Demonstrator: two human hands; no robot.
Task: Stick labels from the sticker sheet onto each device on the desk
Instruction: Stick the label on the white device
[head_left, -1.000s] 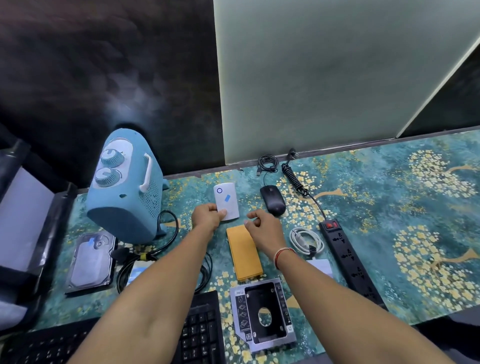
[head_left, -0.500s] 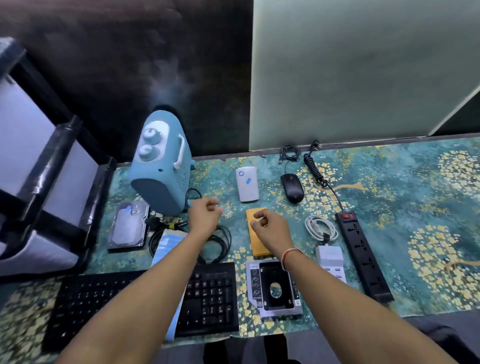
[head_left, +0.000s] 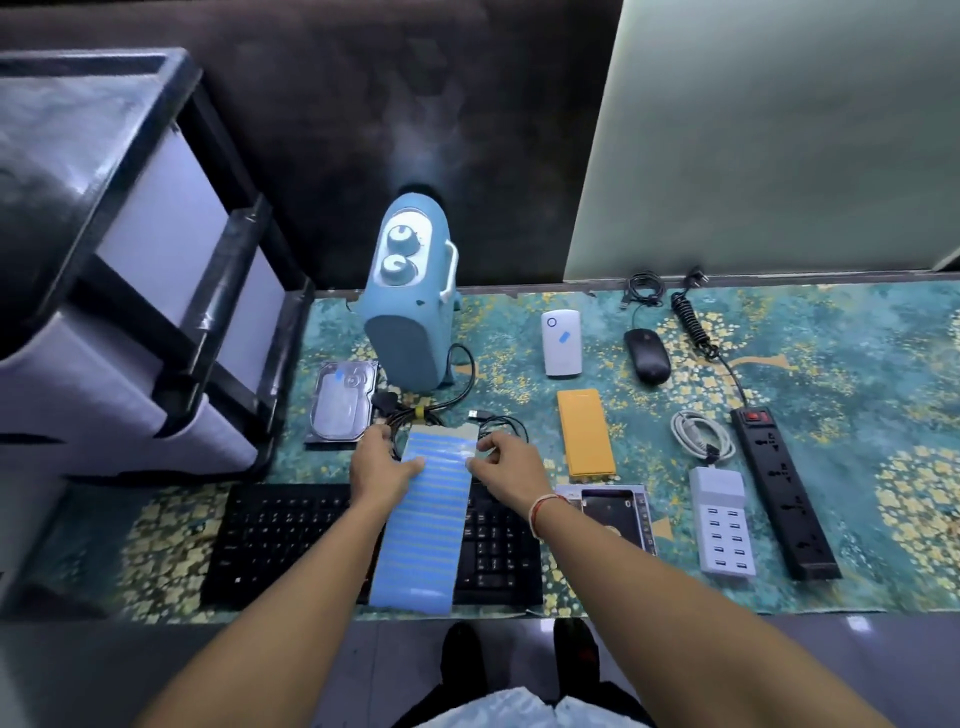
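- Desk (head_left: 857, 364) covered in a teal-and-gold floral mat, dark wall behind, pale green panel at right rear, black-and-white drawer unit (head_left: 130, 291) standing off the left end.
- Sticker sheet (head_left: 423, 525): long blue striped strip lying lengthwise across the middle of the black keyboard (head_left: 291, 540), far end reaching onto a bundle of black cables (head_left: 431, 410).
- Left hand (head_left: 382, 467) on the sheet's left edge near the far end, thumb laid on the sheet; the other fingers are curled toward the cables, can't tell what they touch.
- Right hand (head_left: 506, 467) at the sheet's right edge, fingers curled, thumb and forefinger tips close together at the edge. Red-and-white thread band on that wrist.
- Blue fan heater (head_left: 410, 317) with two knobs upright at rear, cord running into the cable bundle.
- Hard drive (head_left: 343, 402) left of the cables, small blue label on it.
- White power bank (head_left: 561, 343) at rear centre, blue label on its face.
- Orange power bank (head_left: 586, 434) just in front of it, right of the hands.
- Black mouse (head_left: 647, 356), coiled white cable (head_left: 701, 434), black power strip (head_left: 779, 488), white USB charging hub (head_left: 722, 519) all to the right.
- Drive caddy (head_left: 618, 512) partly hidden by the right forearm.
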